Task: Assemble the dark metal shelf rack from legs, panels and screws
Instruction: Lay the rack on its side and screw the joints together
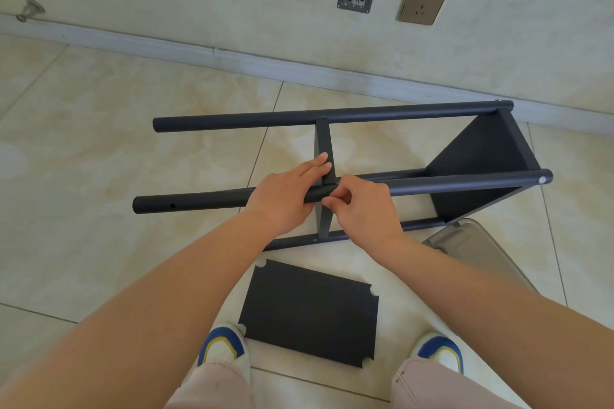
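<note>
Dark metal tube leg (432, 183) sits under both hands: the left hand (285, 199) wraps it with fingers steadying the upright middle shelf panel (324, 143), while the right hand (362, 206) pinches at the joint, probably seating a screw. The half-built rack lies sideways on the tile floor (99, 143); a spare flat dark panel (309, 312) waits near the shoes.

The rack (365, 173), dark metal, lies on its side on the floor (99, 143) near the wall edge. One panel (481, 166) is fitted at the legs' right end; a second (324, 143) stands mid-length. A loose panel (309, 312) lies flat nearer the person.
</note>
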